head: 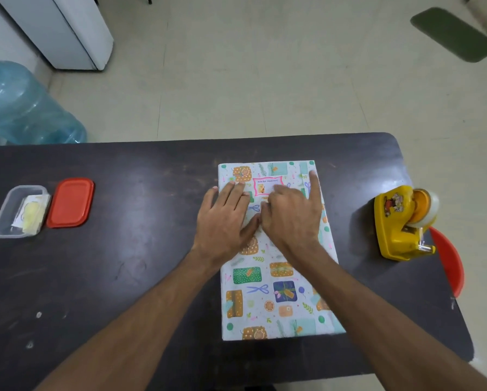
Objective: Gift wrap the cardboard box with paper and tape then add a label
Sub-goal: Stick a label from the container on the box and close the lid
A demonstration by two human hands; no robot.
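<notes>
Box [267, 277] lying flat on table [124, 263], fully papered, label [266, 184] near far end under flat, pressing fingers of left hand [225, 218] and right hand [290, 218] (nothing gripped); likely light, stiff, slick, best lifted by long edges.

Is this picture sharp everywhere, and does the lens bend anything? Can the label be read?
Head view: the table edges bow from the wide-angle lens; the right hand and the green mat are smeared by blur; the label text is too soft to read; light is even, with a soft shadow left of the tape dispenser.
</notes>
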